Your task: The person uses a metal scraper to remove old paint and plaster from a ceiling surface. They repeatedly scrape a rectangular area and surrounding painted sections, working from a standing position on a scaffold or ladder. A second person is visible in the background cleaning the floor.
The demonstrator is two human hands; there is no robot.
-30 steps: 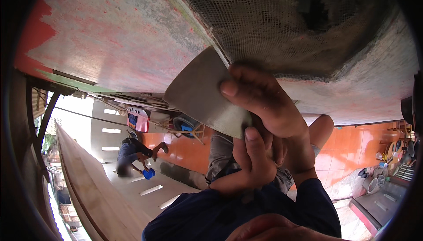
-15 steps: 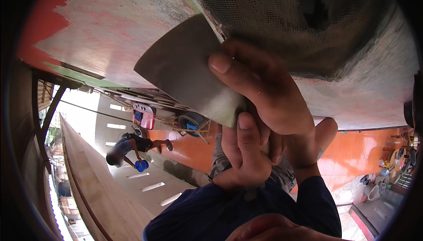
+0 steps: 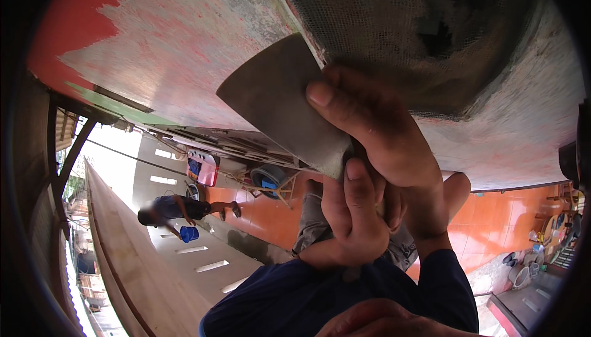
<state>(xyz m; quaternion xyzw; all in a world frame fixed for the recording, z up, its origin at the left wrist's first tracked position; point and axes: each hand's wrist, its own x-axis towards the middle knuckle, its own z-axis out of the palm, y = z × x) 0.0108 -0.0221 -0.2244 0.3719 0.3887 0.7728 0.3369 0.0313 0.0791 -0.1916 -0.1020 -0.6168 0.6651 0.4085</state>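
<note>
Toward the left, a co-worker (image 3: 172,207) holds a blue bucket (image 3: 189,234), its inside hidden; next, a dark round tub (image 3: 255,177) contains something blue. Mid-view, before the patchy painted surface (image 3: 197,47) and mesh (image 3: 363,29), is a scraper (image 3: 280,100): flat, dull grey, flaring broadly, paler at its narrow end. There the left hand (image 3: 354,223) grips it, thumb up; the right hand (image 3: 391,140) clasps its edge, wrist bent, thumb along the blade.

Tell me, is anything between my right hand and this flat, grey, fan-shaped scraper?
Nothing visible: the right hand has its thumb directly on the flat, grey, fan-shaped scraper. The left hand is curled at its narrow end, without blocking that contact.
</note>
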